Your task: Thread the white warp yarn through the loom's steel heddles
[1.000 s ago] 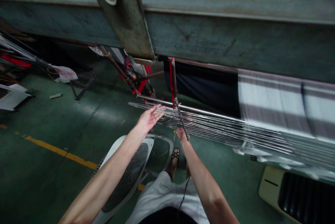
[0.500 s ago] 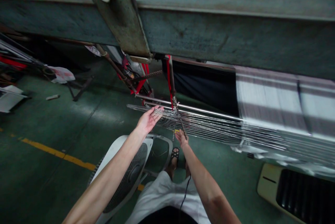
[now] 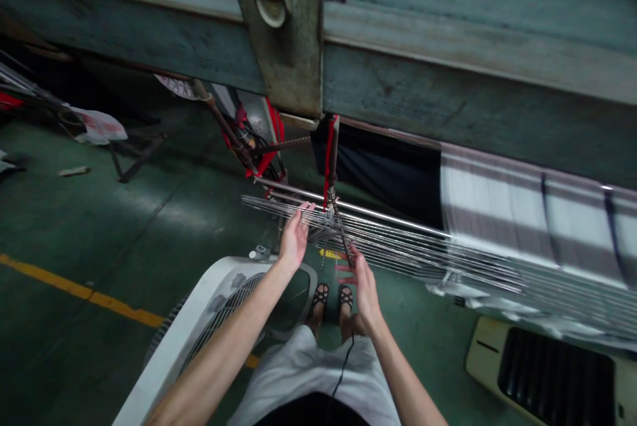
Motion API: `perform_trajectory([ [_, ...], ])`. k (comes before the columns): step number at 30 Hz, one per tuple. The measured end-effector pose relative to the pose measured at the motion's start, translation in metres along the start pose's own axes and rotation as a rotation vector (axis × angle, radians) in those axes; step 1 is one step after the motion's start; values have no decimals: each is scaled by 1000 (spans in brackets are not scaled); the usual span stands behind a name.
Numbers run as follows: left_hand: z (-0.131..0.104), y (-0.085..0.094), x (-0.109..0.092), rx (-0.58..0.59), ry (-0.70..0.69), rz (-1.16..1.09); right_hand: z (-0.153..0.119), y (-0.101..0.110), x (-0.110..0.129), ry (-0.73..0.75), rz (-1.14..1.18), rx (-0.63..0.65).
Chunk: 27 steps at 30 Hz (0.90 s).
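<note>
Long thin metal rods lie in a bundle across the middle, running toward white threads at the right. At the left part of the bundle is my left hand, fingers extended against the rods; a grip cannot be made out. My right hand is just below the bundle with its fingers spread, beside the lower end of a dark slanting bar. A yellow piece hangs left of my right hand. Red strips run down an upright post above the rods.
A heavy green beam with a metal bracket spans the top. At lower left stands a white-framed fan or chair-like object. A beige and black object lies at lower right. Dark cloth hangs behind the rods.
The view has shifted and tilted. My right hand has opened and moved slightly right and down, away from the yellow piece. My left hand stays by the rods, turned more upright.
</note>
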<state>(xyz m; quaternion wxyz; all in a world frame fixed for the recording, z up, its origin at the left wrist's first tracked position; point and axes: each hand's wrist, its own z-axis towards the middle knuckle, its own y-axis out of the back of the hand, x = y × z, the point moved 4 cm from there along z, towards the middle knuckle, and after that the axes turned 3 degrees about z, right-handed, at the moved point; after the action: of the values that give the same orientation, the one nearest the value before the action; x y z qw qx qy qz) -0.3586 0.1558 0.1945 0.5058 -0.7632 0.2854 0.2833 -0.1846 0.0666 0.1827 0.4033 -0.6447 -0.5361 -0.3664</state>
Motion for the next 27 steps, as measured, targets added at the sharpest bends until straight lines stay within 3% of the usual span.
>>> perform_trajectory([
  [3,-9,-20,24,95,-33,-9,-11,-14,18,110,-468,18],
  [6,-15,-31,40,53,10,-63,-14,-22,21,172,-715,62],
  [11,-9,-22,44,-115,145,-32,-25,-21,39,201,-1022,169],
  [14,-5,-18,41,-130,187,7,-21,-11,75,323,-1120,84],
  [16,-3,-19,40,-114,175,7,-6,0,103,490,-1126,-50],
  [18,-3,-22,38,-84,164,-11,19,10,120,572,-1214,-99],
  [23,0,-28,35,-45,135,-58,86,20,121,465,-1339,102],
  [27,2,-29,33,-32,129,-78,100,17,117,483,-1303,150],
])
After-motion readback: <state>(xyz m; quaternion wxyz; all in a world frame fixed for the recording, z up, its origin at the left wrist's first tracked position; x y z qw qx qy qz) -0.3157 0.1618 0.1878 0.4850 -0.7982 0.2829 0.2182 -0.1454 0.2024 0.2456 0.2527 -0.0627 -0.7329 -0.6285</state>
